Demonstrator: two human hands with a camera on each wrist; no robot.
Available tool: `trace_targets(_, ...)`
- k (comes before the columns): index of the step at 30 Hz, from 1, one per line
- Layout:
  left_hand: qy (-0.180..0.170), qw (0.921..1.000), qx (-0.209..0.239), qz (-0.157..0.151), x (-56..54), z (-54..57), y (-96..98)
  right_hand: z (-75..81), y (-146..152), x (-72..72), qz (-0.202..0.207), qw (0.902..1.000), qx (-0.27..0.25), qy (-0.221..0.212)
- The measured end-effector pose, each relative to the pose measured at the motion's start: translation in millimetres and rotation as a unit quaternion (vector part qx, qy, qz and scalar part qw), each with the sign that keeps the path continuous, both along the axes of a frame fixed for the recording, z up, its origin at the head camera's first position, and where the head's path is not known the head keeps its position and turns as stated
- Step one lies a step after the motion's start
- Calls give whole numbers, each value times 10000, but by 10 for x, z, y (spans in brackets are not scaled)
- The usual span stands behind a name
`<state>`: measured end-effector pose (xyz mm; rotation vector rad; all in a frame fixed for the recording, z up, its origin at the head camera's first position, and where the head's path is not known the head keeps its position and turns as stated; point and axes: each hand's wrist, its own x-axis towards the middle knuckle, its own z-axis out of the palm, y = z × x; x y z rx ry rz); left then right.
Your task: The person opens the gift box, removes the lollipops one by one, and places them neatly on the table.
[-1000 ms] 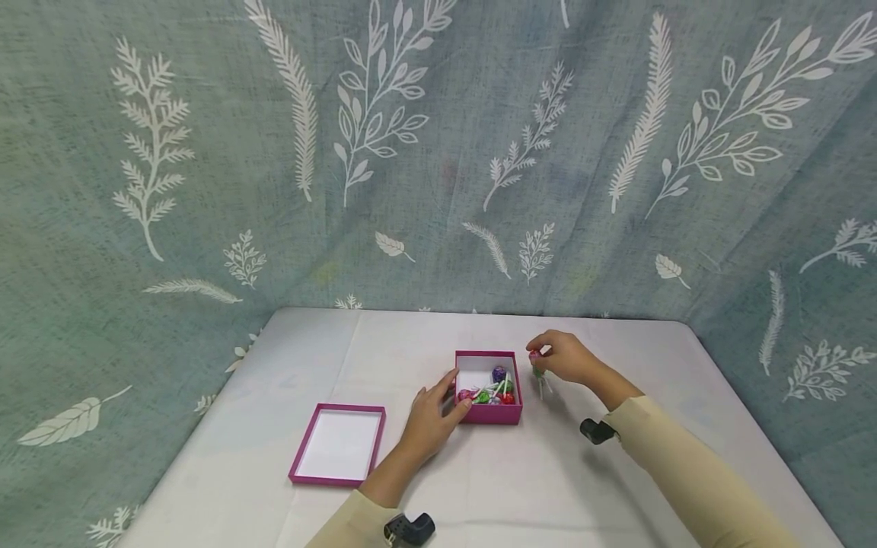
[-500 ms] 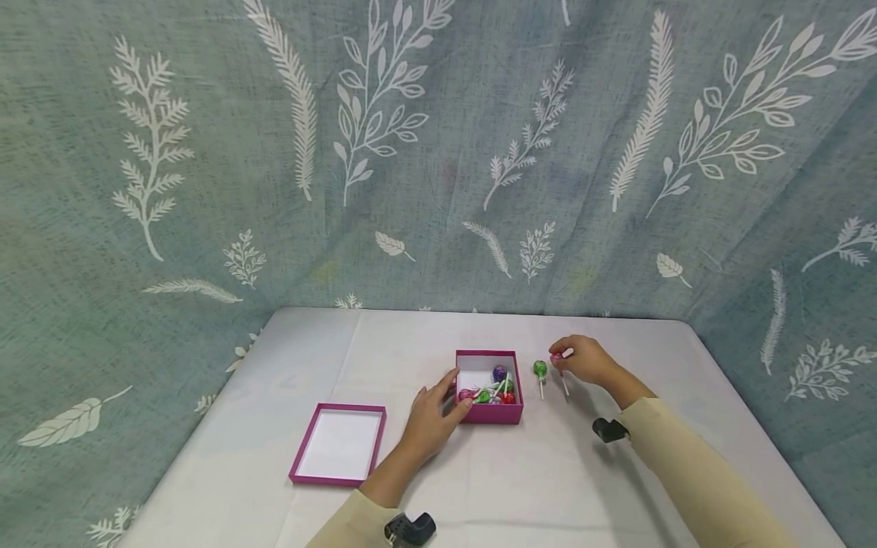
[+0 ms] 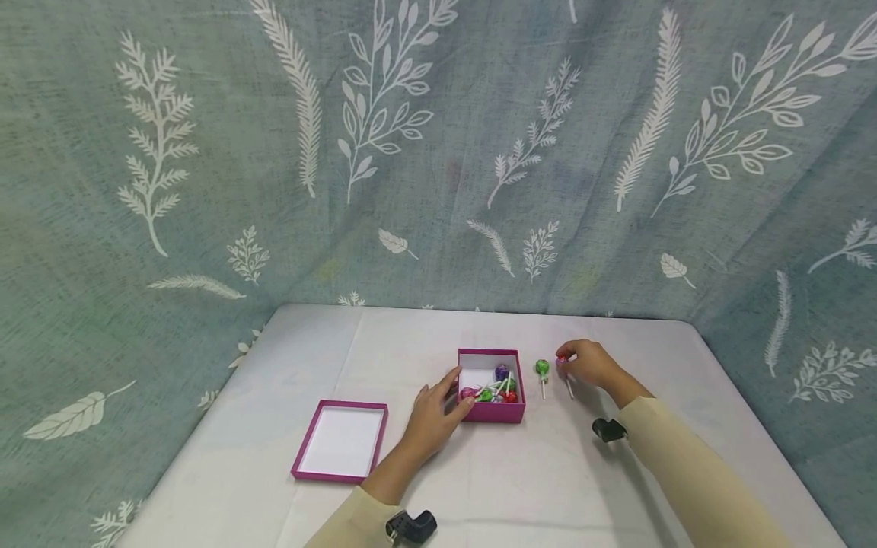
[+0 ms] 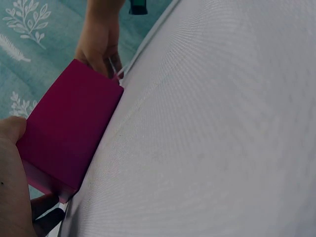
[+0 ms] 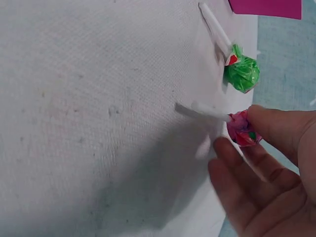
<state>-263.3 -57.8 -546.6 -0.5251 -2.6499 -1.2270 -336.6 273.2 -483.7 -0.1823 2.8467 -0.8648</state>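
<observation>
My left hand [image 3: 430,417] holds the left front corner of a magenta box [image 3: 490,414], thumb at the front and fingers along the left side. Inside the box lie several wrapped lollipops, among them a purple lollipop [image 3: 502,372] and a red one. Right of the box, my right hand [image 3: 591,365] pinches a pink lollipop [image 5: 240,129] by its wrapped head, its white stick pointing toward me, low over the tabletop. Between box and hand lies a green lollipop [image 3: 543,367], stick toward me. The left wrist view shows only the outside of the box.
The box's lid [image 3: 340,441], white inside with magenta rims, lies to the left with its inside up. A white cloth covers the table [image 3: 521,487]. Behind it hangs a leaf-patterned green-blue curtain [image 3: 438,152].
My right hand has left the green lollipop on the table beside the box and moved to the right with the pink one. My left hand has stayed at the box.
</observation>
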Motion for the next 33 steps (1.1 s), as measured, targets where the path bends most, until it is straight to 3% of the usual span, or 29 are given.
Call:
trace_targets(11, 87, 9999, 50, -114, 19, 83, -21, -12, -34, 27, -343, 9991, 57, -256)
trace_targets(25, 167, 9997, 91, -117, 13, 53, -4, 59, -16, 11, -338, 9987, 307, -236)
trace_targets(29, 114, 9999, 89, -84, 7, 44, -9, 88, -18, -14, -121, 9985, 508, -192)
trace_targets(33, -10, 9999, 83, -64, 7, 39, -18, 169, -62, -16, 367, 9959, 813, 134)
